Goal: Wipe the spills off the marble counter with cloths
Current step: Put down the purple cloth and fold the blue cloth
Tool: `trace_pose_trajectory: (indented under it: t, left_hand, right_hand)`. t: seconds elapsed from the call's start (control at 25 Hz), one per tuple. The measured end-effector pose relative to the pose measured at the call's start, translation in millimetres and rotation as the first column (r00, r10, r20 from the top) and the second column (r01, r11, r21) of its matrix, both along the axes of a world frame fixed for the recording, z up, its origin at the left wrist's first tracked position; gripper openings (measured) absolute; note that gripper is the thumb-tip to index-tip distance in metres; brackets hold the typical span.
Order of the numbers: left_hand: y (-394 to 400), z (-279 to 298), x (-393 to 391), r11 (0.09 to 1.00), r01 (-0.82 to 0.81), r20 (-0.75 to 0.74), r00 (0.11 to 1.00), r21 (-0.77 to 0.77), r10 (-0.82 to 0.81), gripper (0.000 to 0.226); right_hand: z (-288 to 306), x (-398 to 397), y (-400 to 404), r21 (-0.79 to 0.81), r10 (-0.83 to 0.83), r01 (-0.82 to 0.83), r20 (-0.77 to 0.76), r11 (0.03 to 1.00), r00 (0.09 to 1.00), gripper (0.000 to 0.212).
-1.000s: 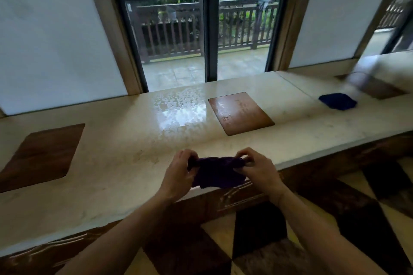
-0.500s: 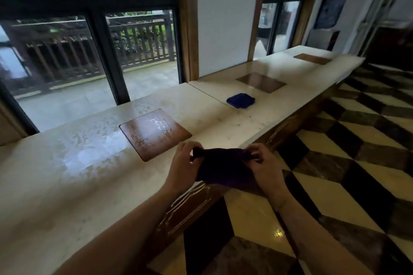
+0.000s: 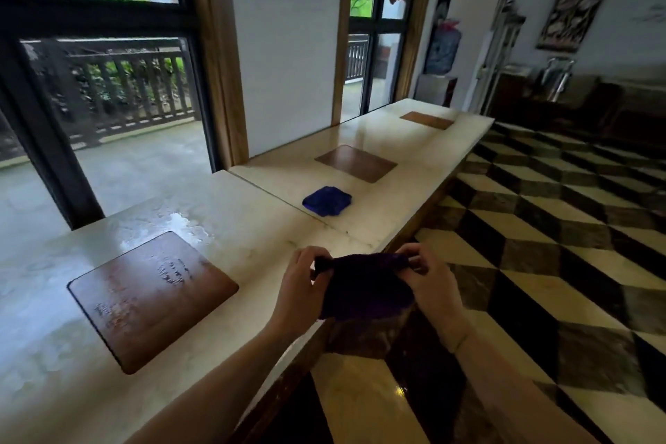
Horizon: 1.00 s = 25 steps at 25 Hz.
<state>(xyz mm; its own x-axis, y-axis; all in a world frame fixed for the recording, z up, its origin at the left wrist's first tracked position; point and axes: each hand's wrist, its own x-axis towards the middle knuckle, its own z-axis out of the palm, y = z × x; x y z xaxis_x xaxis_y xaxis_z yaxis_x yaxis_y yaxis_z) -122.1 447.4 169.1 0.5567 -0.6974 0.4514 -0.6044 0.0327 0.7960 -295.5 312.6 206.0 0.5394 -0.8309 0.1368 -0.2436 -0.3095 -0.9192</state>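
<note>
A dark purple cloth [image 3: 364, 287] hangs between my hands just past the front edge of the marble counter [image 3: 252, 227]. My left hand [image 3: 301, 285] pinches its left top corner and my right hand [image 3: 430, 281] pinches its right top corner. A second, blue cloth [image 3: 327, 201] lies crumpled on the counter farther along, untouched. Water droplets and a wet sheen [image 3: 187, 222] lie on the marble behind the nearest brown inlay [image 3: 151, 294], which also carries wet streaks.
Two more brown inlays [image 3: 356, 163] [image 3: 427, 120] are set in the counter farther right. Windows and a white wall panel [image 3: 284, 72] back the counter. A checkered floor [image 3: 540, 245] spreads to the right, with dark furniture [image 3: 576, 108] at the far end.
My view has swung to the right along the counter, so the blue cloth now sits nearer the middle. Both hands keep hold of the purple cloth at the counter's front edge.
</note>
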Motion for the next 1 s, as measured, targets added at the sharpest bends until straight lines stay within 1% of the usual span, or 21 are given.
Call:
trace_pose_trajectory:
  t: [0.2,0.36,0.52,0.68,0.84,1.0]
  left_hand:
    - [-71,-6,35,0.994,0.099,-0.049,0.994,0.055,-0.096,0.042]
    - [-126,-10,47,0.985,0.153,-0.085,0.986,0.076,-0.146,0.042]
    - [-188,-18,56,0.980,0.175,-0.074,0.983,0.093,-0.168,0.033]
    - [-257,-16,53,0.981,0.149,-0.098,0.986,0.122,-0.138,0.036]
    - [-333,-7,47,0.982,0.089,-0.142,0.988,0.169,-0.065,0.040]
    - [-388,-10,48,0.981,0.038,-0.171,0.985,0.190,-0.005,0.037]
  right_hand:
    - [0,22,-54,0.006,-0.096,0.097,-0.015,0.995,0.995,0.016]
    - [-4,32,-101,0.023,-0.150,0.150,-0.020,0.988,0.988,0.019]
    - [-14,36,-162,0.070,-0.160,0.161,-0.010,0.985,0.987,0.022]
    - [-17,36,-233,0.103,-0.179,0.175,0.028,0.979,0.983,0.016]
    - [-19,34,-316,0.200,-0.159,0.150,0.027,0.968,0.987,0.019]
    - [-28,42,-382,0.190,-0.138,0.138,-0.013,0.972,0.990,0.023]
